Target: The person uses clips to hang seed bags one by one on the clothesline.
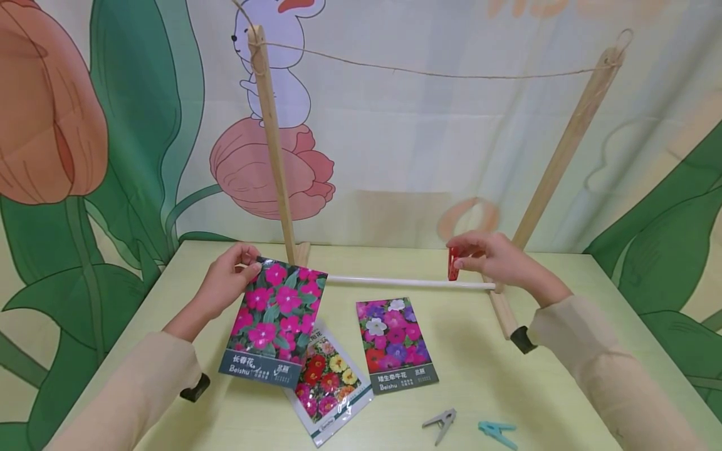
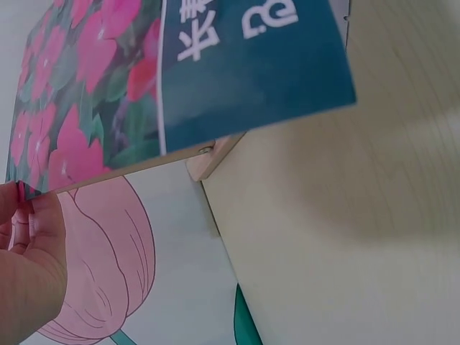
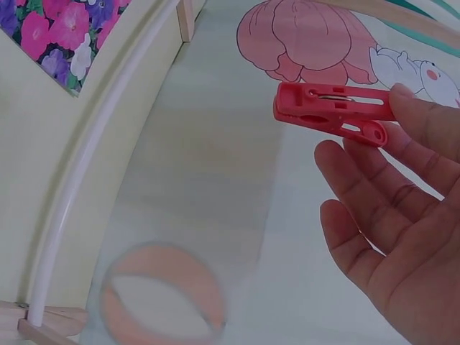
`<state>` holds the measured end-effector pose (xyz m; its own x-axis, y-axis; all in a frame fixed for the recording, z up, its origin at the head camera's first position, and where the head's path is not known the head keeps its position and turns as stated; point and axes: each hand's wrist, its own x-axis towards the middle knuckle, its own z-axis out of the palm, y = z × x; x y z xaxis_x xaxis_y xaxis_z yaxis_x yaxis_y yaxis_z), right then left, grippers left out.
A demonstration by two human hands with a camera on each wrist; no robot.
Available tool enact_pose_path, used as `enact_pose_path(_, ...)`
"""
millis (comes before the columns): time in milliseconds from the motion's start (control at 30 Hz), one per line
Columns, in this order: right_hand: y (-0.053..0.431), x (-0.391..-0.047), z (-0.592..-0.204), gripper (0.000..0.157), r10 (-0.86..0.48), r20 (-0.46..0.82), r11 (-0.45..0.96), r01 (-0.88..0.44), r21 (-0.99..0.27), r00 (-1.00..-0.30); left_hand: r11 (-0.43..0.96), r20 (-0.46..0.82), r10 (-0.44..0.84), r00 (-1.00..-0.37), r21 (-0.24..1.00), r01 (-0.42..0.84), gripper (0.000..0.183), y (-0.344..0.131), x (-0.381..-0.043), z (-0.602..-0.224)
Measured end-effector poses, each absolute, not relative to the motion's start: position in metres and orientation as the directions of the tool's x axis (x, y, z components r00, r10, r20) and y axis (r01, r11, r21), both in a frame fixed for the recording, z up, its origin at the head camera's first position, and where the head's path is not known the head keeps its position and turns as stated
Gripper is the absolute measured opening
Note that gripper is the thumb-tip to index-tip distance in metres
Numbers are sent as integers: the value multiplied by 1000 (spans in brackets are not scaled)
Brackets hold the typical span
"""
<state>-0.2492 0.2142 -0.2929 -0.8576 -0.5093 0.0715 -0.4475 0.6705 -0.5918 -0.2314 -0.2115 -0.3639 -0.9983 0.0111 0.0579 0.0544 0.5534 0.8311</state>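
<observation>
Pink-flower packet (image 1: 276,319) found at about half past seven, with clock positions read from the centre of the head view. Held by its upper left corner in the left hand (image 1: 228,275), with the thumb on the printed face; raised off the table (image 1: 479,376) and tilted. Pinched between thumb and finger of the right hand (image 1: 493,254), just past three o'clock: a red clothespin (image 1: 453,263), roughly upright in the head view, well apart from the packet, with the remaining fingers spaced loosely below in the right wrist view. Observed towards half past six: a red-and-yellow packet (image 1: 333,382), lying askew on the table, partly hidden behind the raised one. Noted at half past five: a purple-and-pink packet (image 1: 395,341), face up, with corner contact against its neighbour uncertain. Recorded near five o'clock, farther out: a grey clothespin (image 1: 444,419) and, on its three o'clock side, a turquoise clothespin (image 1: 496,429). Running behind the packets: a white rod (image 1: 395,281), between a left post (image 1: 272,134) at half past ten and a slanting right post (image 1: 566,150) past two. Strung between the post tops, eleven to two o'clock: thin twine (image 1: 468,77), sagging slightly. Hung behind: a printed curtain (image 1: 395,138), with a white rabbit (image 1: 287,94) at eleven.
</observation>
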Motion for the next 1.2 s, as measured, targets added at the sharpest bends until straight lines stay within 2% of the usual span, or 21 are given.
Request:
enact_pose_path(667, 206, -252, -278, 36, -536, 147, 639, -513, -574, -832, 534, 102, -19, -995, 842, 76, 24, -203, -235, -353)
enact_pose_path(1200, 201, -258, -267, 29, -572, 248, 575, -598, -558, -782, 508, 153, -67, -986, 856, 99, 24, -196, -241, -346)
